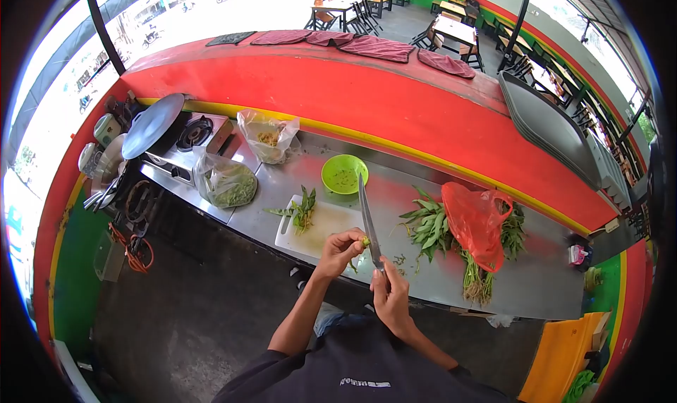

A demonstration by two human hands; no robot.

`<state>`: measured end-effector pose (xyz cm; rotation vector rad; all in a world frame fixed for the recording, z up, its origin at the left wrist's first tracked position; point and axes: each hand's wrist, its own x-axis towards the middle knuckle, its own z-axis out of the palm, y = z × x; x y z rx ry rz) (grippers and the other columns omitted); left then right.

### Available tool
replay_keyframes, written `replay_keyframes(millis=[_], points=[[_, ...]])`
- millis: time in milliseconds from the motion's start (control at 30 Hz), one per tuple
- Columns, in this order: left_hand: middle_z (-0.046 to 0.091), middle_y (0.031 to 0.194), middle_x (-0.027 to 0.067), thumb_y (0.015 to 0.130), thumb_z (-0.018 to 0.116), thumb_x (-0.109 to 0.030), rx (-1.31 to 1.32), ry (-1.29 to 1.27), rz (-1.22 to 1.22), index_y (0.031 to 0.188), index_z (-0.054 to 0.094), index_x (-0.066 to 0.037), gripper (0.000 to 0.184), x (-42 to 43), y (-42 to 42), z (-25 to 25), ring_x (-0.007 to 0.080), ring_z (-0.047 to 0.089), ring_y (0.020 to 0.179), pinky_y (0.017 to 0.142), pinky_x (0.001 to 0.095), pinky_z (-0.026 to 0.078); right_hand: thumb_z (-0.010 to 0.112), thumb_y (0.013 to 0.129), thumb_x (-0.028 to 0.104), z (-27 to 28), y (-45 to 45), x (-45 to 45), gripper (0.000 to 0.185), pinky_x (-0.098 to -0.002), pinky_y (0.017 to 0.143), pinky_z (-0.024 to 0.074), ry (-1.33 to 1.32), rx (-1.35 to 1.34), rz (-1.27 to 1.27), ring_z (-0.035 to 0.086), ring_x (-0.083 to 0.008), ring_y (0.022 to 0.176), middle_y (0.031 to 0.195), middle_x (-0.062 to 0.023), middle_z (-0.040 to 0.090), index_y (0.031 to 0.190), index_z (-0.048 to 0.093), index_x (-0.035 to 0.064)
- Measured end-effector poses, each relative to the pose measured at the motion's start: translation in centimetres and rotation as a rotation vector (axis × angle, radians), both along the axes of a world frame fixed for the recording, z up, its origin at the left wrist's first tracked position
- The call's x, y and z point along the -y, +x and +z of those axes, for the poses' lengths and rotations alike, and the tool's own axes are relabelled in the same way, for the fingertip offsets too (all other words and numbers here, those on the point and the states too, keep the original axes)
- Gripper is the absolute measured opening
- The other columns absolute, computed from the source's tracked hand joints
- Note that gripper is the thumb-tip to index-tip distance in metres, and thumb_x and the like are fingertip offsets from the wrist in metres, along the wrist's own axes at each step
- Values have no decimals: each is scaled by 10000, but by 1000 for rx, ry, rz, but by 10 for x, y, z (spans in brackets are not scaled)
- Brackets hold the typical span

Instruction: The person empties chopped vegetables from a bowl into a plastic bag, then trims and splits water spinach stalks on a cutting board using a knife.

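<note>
Over the near edge of a white cutting board (328,228), my left hand (340,253) pinches a small green piece (366,241). Closed around the handle of a long knife (368,223) is my right hand (390,290); the blade points up and away, close beside the green piece. Cut leafy greens (304,211) lie on the board's left part. A green bowl (345,174) with small bits inside stands behind the board, near the knife's tip. Small green scraps (400,261) are scattered on the metal counter to the right of the knife.
Leafy bunches (431,224) and a red plastic bag (474,223) lie on the counter (423,290) at right. Two clear bags (230,182) (268,136), a stove (185,138) and a wok lid (153,126) are at left. Black trays (546,124) lean on the red wall.
</note>
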<state>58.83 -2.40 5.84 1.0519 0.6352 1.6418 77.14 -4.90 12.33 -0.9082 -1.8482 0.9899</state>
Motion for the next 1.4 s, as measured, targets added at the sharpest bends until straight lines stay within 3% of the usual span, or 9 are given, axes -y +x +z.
replay_keyframes(millis=[267,433,567,733,867,1000,1033,1067,1400], points=[[629,997,31,977,674,-83,-37,-15,-155,1065,700,1,125,-6,0,16,89,538,872,754,236,436,553,1019,105,-4,13,4,309,-258,486,381,-13,-54,-59,511,-81,528,622,-43,570,1264,579,-81],[654,1041,71,960,682,-48,-271,-4,-283,1080,710,8,135,-17,0,23,117,595,934,822,270,488,547,1028,117,-1,15,0,319,-237,513,382,-68,-104,-137,510,-57,566,657,-33,582,1279,570,-78],[666,1045,57,969,669,-43,-119,-12,-288,1081,714,-1,127,-29,9,19,122,606,941,838,278,498,539,1032,115,7,8,-6,318,-232,519,377,-43,-145,-192,492,-52,569,672,-26,566,1285,562,-76],[644,952,33,1003,650,-130,-168,-101,-282,1066,684,13,160,-32,19,34,86,574,770,690,246,483,562,1014,96,5,10,-9,317,-230,488,364,-66,-237,-257,488,-48,524,639,-23,584,1277,573,-80],[636,904,22,1007,644,-132,-137,-88,-311,1049,689,9,154,-25,23,27,83,565,753,678,240,475,558,1015,94,-5,13,-7,315,-235,490,371,-70,-268,-277,497,-51,534,646,-29,585,1275,573,-82],[607,834,-6,1001,659,-143,-151,-101,-136,949,710,0,160,-17,31,14,59,469,690,617,224,396,554,1016,91,-2,16,-4,312,-251,500,406,-61,-205,-246,540,-74,561,656,-44,585,1274,571,-84],[607,834,-6,1001,659,-143,-146,-103,-132,949,710,0,160,-15,33,12,59,469,690,617,224,396,554,1015,90,-1,18,-2,312,-256,504,419,-49,-172,-238,555,-84,570,659,-49,584,1274,571,-83],[605,833,-7,1002,657,-143,-124,-106,-108,951,710,-1,160,-14,34,10,57,467,689,617,223,392,518,1052,148,-7,19,-2,339,-224,517,375,-61,-173,-204,494,-47,590,688,-17,553,1313,541,-67],[607,837,2,1006,651,-147,-87,-77,-53,958,706,-2,162,-7,18,10,65,475,715,634,234,394,541,1036,139,-1,12,9,338,-252,521,407,-71,-95,-118,523,-76,579,649,-31,553,1294,563,-79]])
